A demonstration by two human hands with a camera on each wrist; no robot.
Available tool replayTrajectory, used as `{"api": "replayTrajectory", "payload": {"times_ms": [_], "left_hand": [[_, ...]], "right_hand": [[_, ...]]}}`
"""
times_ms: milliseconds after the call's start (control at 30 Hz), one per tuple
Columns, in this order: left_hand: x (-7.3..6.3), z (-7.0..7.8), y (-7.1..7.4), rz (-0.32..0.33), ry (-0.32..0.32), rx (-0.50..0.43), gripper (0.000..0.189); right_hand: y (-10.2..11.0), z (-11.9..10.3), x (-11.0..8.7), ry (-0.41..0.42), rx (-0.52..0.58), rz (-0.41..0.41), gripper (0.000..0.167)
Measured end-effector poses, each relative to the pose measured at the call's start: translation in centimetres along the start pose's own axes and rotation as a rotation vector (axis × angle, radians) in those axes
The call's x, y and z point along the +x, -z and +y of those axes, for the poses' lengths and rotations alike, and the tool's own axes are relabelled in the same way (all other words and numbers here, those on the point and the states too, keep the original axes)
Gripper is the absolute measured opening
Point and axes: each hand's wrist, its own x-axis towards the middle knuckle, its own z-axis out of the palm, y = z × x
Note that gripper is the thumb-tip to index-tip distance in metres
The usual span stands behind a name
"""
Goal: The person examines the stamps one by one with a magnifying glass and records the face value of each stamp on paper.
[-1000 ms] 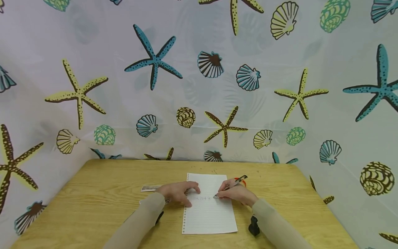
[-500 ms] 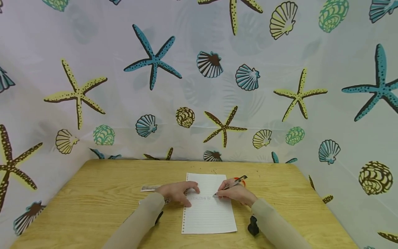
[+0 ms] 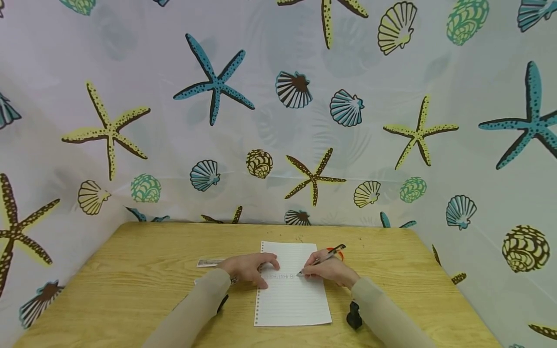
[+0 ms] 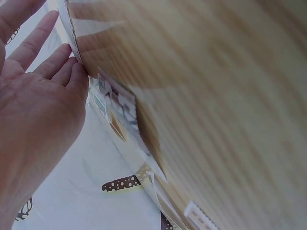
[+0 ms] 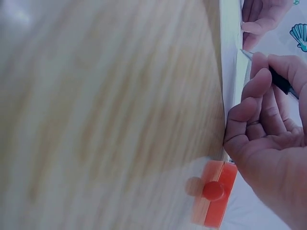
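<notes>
A lined sheet of paper (image 3: 292,307) with punched holes down its left edge lies on the table, a row of small handwriting across its upper half. My right hand (image 3: 334,271) pinches a pen (image 3: 335,251) between thumb and fingers, its tip at the right end of that row. In the right wrist view the pen's dark grip (image 5: 279,80) shows, and the other fingers curl loosely below it by the paper's edge. My left hand (image 3: 247,269) rests on the paper's left side, fingers spread and relaxed; the left wrist view shows its palm (image 4: 41,103).
A flat printed strip (image 3: 209,263) lies left of the paper, partly behind the left hand. Beyond the right hand sits a red-orange object (image 5: 218,194) with a round knob. The wooden table (image 3: 143,270) meets a shell-patterned cloth (image 3: 261,130) at the back and sides.
The pen tip has shifted very slightly on the paper, staying at the end of the written row. The left hand and the paper hold their places.
</notes>
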Motion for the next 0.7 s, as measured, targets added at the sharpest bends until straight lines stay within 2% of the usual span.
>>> {"api": "replayTrajectory", "payload": {"times_ms": [233, 700], "left_hand": [[0.19, -0.34, 0.02, -0.003, -0.012, 0.009, 0.041], [-0.06, 0.11, 0.21, -0.008, -0.026, 0.021, 0.042]], "right_hand": [[-0.06, 0.07, -0.02, -0.008, 0.017, 0.007, 0.014], [0.14, -0.02, -0.06, -0.007, 0.026, 0.025, 0.012]]}}
